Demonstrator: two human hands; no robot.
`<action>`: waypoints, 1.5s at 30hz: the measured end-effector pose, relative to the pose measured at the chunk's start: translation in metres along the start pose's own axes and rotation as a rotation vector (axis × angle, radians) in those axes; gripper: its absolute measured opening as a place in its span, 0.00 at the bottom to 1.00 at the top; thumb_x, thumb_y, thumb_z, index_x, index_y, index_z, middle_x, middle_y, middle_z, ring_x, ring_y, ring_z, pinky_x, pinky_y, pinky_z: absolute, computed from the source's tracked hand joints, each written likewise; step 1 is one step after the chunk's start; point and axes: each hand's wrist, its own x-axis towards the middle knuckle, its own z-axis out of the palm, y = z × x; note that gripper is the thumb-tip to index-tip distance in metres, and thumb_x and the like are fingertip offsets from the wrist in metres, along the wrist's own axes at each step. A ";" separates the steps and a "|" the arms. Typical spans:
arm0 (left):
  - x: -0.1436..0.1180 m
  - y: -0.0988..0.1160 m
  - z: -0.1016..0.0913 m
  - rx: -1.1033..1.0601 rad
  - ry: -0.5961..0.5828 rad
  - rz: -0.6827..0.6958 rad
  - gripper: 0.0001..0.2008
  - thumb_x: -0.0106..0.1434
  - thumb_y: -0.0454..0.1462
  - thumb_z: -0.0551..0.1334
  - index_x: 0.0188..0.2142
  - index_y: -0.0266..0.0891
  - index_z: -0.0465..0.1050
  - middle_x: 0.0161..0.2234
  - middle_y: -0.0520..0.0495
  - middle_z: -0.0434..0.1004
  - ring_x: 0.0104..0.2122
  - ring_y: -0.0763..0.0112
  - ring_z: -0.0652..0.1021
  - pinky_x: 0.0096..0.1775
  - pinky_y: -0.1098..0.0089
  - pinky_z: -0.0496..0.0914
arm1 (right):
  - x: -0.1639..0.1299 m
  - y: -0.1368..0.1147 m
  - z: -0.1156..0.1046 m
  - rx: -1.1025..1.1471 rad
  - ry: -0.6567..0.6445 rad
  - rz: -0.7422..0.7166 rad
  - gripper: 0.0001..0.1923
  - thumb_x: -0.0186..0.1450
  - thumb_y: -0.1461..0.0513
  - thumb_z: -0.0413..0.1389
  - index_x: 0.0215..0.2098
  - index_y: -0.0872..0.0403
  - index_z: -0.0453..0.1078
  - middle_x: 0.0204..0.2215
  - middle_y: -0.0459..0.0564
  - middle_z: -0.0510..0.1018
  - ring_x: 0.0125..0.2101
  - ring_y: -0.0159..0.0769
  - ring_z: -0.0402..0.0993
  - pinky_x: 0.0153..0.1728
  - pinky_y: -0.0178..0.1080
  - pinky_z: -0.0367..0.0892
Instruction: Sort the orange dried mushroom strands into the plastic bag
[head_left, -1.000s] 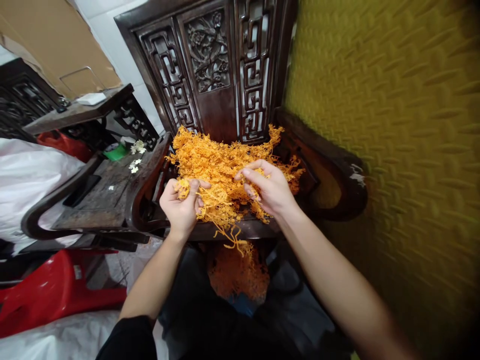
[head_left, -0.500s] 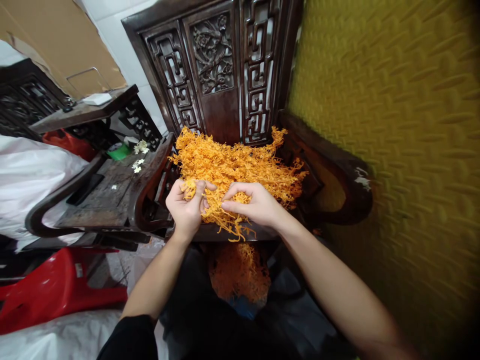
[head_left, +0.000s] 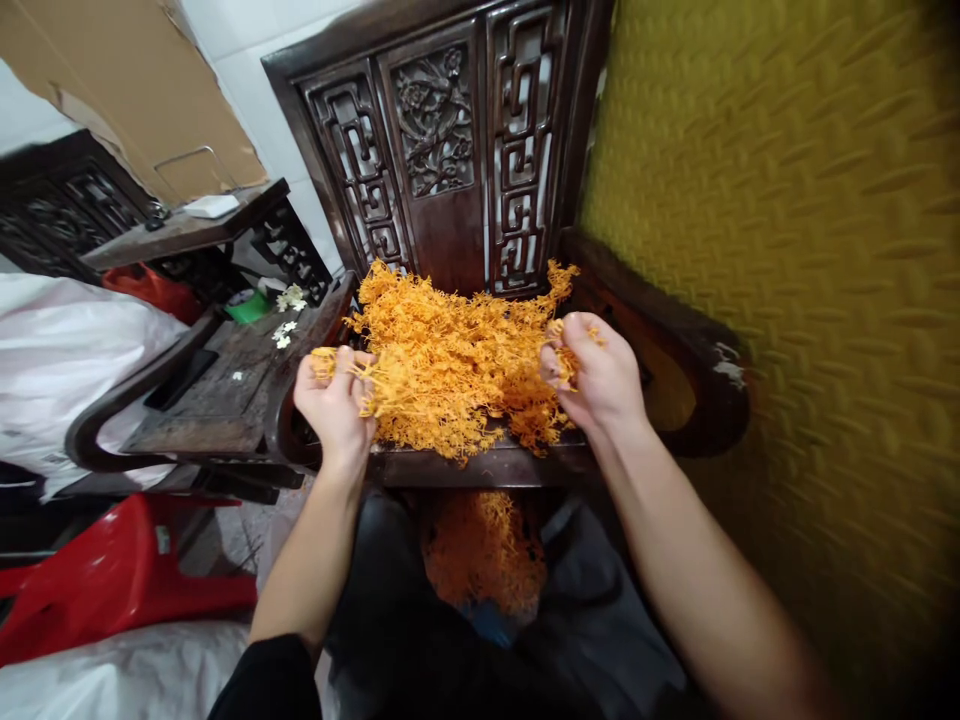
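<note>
A thick heap of orange, finely branched sprigs (head_left: 457, 335), seemingly artificial, covers the seat of a dark carved wooden chair (head_left: 450, 235). My left hand (head_left: 330, 400) is at the heap's left end, its fingers closed on several orange sprigs whose branched ends spread to the right over the heap. At the right end my right hand (head_left: 604, 375) is raised beside the heap, its curled fingers wrapped round another small bunch of orange sprigs (head_left: 561, 365). The two hands are well apart, with the heap between them. Exactly how many stems each holds is hidden by the fingers.
Below the seat edge, between my legs, more orange sprigs (head_left: 484, 550) fill a bag or container. A second wooden chair (head_left: 202, 415) on the left bears green tape (head_left: 247, 306) and small pale flowers (head_left: 285, 333). A red plastic stool (head_left: 112, 570) and white sacks (head_left: 67, 360) lie left; a yellow textured wall (head_left: 787, 220) is right.
My hands have moved apart from the middle of the heap, the left one leftward and the right one rightward and up. The sprigs hanging over the seat edge no longer hang there.
</note>
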 end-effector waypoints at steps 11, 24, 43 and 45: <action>-0.025 0.005 0.017 -0.071 -0.239 -0.192 0.18 0.59 0.39 0.72 0.30 0.39 0.62 0.25 0.50 0.81 0.11 0.83 0.65 0.15 0.79 0.59 | -0.016 0.014 0.022 -0.002 -0.330 0.228 0.18 0.59 0.52 0.69 0.40 0.50 0.70 0.25 0.41 0.73 0.17 0.25 0.65 0.13 0.29 0.48; -0.016 0.013 0.010 -0.015 -0.130 -0.116 0.18 0.59 0.40 0.72 0.29 0.38 0.62 0.23 0.54 0.78 0.09 0.85 0.62 0.13 0.78 0.58 | 0.014 0.005 0.002 0.172 0.223 0.165 0.21 0.55 0.55 0.70 0.31 0.52 0.61 0.26 0.41 0.75 0.17 0.22 0.62 0.12 0.27 0.46; -0.013 0.006 0.013 -0.078 -0.277 -0.513 0.18 0.55 0.35 0.73 0.28 0.39 0.60 0.21 0.57 0.68 0.12 0.86 0.62 0.13 0.82 0.54 | 0.005 -0.001 0.009 -0.209 -0.088 0.009 0.25 0.59 0.43 0.66 0.24 0.51 0.63 0.15 0.38 0.59 0.15 0.24 0.51 0.16 0.33 0.43; -0.009 0.008 0.010 -0.088 -0.255 -0.489 0.18 0.55 0.33 0.72 0.28 0.39 0.60 0.21 0.57 0.68 0.13 0.87 0.62 0.13 0.82 0.55 | 0.013 -0.004 -0.003 -0.112 0.069 -0.027 0.28 0.58 0.44 0.66 0.24 0.51 0.56 0.16 0.37 0.57 0.14 0.23 0.49 0.15 0.32 0.42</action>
